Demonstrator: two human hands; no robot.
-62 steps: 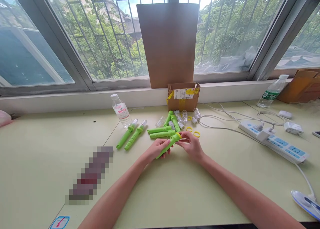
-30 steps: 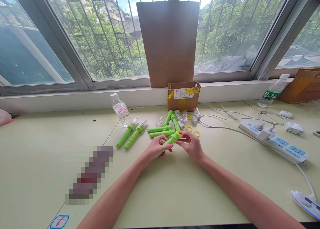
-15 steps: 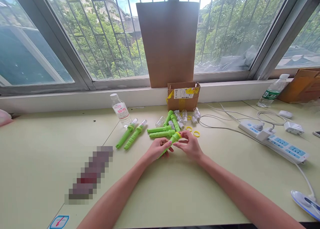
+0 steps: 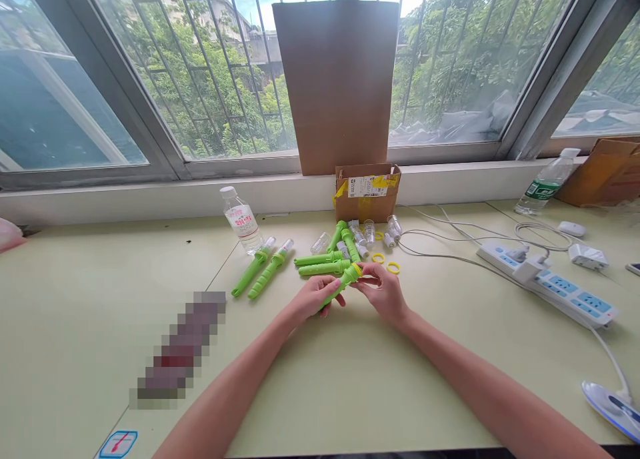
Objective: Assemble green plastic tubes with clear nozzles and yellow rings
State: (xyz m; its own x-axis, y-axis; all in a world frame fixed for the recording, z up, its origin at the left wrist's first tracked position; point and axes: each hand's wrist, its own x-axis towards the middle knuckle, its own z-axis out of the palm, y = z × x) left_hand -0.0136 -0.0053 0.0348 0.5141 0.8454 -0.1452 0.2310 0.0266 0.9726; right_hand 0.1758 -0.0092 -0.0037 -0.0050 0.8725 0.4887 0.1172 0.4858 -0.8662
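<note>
**Green tube (image 4: pixel 349 279) held in front of the box (image 4: pixel 367 209)**

The left hand (image 4: pixel 313 297) wraps the tilted tube; the right hand (image 4: pixel 384 290) pinches its far end, at a yellow ring (image 4: pixel 357 269). Loose rings (image 4: pixel 394 273) lie before the box's right half, clear cups (image 4: pixel 369 233) just in front of it, more tubes (image 4: pixel 324 268) in front and leftward; a bottle (image 4: pixel 241 221) stands left of it.

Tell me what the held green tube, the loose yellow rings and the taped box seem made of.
Green tube: probably satin plastic, given its uniform colour and raised ridges.
Yellow rings: plastic or rubber, evenly coloured, seemingly smooth; too small to settle.
Taped box: apparently matte cardboard, with dull brown, thin walls.
</note>
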